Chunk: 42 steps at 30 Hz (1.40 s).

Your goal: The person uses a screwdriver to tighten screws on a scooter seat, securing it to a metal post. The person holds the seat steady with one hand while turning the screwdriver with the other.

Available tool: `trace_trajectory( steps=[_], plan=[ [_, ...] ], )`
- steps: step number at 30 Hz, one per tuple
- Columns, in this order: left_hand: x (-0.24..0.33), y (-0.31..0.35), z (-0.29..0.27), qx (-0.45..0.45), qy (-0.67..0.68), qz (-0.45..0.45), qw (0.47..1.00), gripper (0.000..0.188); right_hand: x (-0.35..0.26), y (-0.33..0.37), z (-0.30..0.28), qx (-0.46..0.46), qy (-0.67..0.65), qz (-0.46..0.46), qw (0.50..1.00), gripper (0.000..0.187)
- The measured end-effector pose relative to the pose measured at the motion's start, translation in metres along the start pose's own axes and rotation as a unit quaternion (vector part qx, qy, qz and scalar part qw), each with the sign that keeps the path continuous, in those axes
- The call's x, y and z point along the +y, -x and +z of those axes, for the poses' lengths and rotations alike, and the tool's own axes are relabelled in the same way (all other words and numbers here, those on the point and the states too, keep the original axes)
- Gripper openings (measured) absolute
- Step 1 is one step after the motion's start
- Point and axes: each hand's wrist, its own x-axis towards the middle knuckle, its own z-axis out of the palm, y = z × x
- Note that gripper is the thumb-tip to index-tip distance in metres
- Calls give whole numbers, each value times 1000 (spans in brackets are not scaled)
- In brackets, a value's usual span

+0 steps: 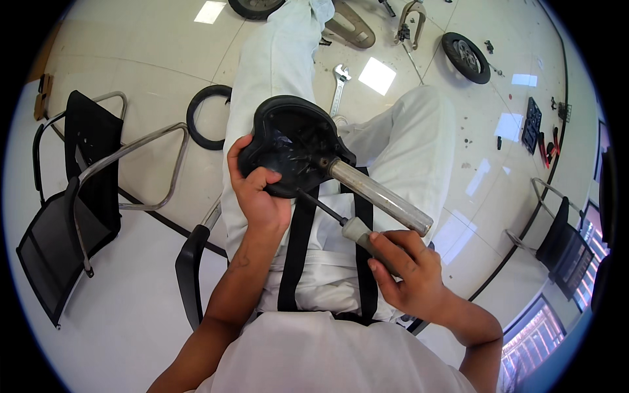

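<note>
A black saddle (288, 141) rests over my lap, its hollow underside turned up. From its middle a silver seat post (383, 195) slants down to the right. My left hand (259, 190) grips the saddle's left edge, thumb on the inner side and fingers around the outside. In my right hand (409, 268) is a screwdriver (357, 228) with a pale grey handle, the fingers wrapped around the handle. Its dark shaft points up and left, and the tip meets the saddle's lower rim. What the tip engages there is too small to make out.
On the tiled floor ahead lie an adjustable wrench (339, 85), a black tyre (200, 118), a small wheel (466, 57), a fork (411, 23) and a beige cover (354, 27). Pliers (545, 149) and a black tool case (532, 124) lie right. Chairs stand left (92, 170) and right (563, 232).
</note>
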Motion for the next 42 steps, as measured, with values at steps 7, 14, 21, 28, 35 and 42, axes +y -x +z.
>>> trace_trajectory(
  steps=[7,14,21,28,35,42],
  plan=[
    [3,1,7,-11,23,1,1000,75,-5,2,5,10,29,26,999,44],
    [-1,1,4,-29,30,7,999,74,-7,-5,-13,1,245,-162,956,46],
    [0,1,8,-16,32,9,999,73,2,-7,-9,-10,214,-178,960,48],
    [-4,3,9,4,22,14,1000,73,-2,-10,-5,-3,125,-78,989,40],
    [-6,6,10,-6,14,31,999,72,-5,-8,-4,26,-58,112,992,30],
    [-13,6,10,-25,10,40,999,72,-2,-2,2,51,-134,212,967,27]
  ],
)
